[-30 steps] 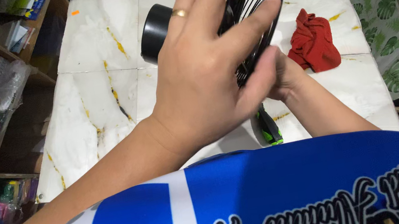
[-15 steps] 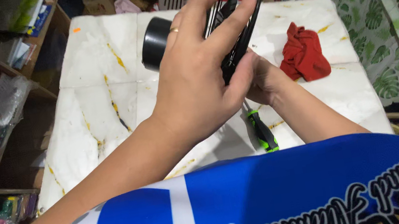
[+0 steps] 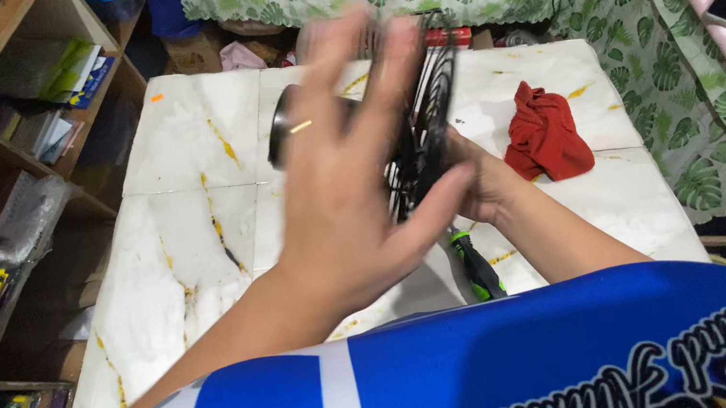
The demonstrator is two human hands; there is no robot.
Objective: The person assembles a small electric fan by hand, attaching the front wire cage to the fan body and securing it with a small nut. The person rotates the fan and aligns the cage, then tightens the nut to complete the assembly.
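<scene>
Black wire fan guard (image 3: 425, 131), blurred, on edge, left hand (image 3: 352, 196) fingers spread across it, right hand (image 3: 479, 184) gripping its rim

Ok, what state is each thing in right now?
Left hand: fingers spread across the black wire fan guard, blurred.
Right hand: gripping the guard's lower edge.
Black cylinder: behind the left hand, held off the table.
Red cloth: crumpled on the marble table.
Green-handled screwdriver: lying flat.
</scene>
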